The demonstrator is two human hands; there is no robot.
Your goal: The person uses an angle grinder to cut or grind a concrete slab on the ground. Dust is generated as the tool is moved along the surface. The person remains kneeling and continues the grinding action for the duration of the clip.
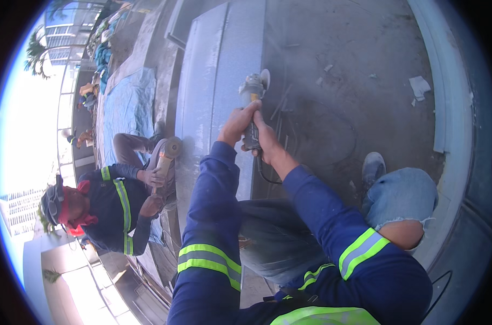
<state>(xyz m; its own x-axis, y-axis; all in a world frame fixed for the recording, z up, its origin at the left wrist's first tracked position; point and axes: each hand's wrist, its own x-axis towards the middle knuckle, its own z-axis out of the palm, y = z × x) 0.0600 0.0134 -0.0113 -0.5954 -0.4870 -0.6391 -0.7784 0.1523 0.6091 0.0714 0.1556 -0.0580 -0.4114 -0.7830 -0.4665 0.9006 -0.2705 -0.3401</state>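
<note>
The grinder is at 12 o'clock, its disc by the right edge of the pale board; contact cannot be told. The grip is two-handed: left hand and right hand both grasp the grinder's body. Good practice would be firm wrists, a steady disc angle, and the cable, leaving toward 5 o'clock, clear of the disc. At 9 o'clock a co-worker holds a second grinder; white scraps lie at 2 o'clock.

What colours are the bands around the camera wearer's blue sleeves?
The bands are lime and grey, clearest in the head view.
</note>
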